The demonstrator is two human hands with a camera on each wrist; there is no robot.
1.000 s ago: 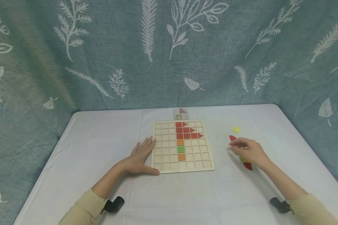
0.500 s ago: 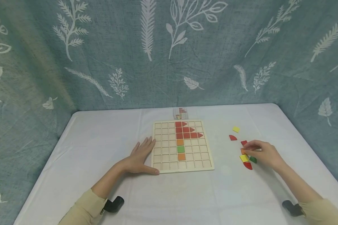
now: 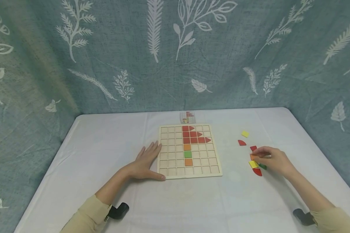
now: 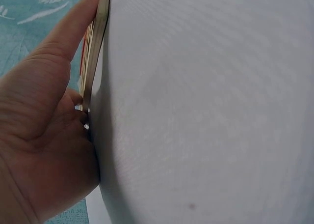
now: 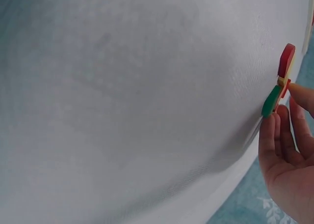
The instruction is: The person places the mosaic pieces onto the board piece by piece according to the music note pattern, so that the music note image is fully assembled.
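Observation:
A pale wooden grid board lies mid-table. Red squares and triangles fill part of its three far rows, with orange, green and orange squares in a column below. My left hand rests spread against the board's left edge, thumb at the near corner. On the right, my right hand pinches an orange square tile among the loose pieces. Close around it lie a yellow square, a green piece partly hidden by the hand, a red quarter-round and a red piece.
Farther back on the right are another red quarter-round and a yellow square tile. A small clear-looking pattern card stands or lies just behind the board. A leaf-patterned curtain encloses the white table.
My right hand has moved right and slightly nearer, from above the far red quarter-round to the orange tile, uncovering several pieces. The left hand and board have stayed in place.

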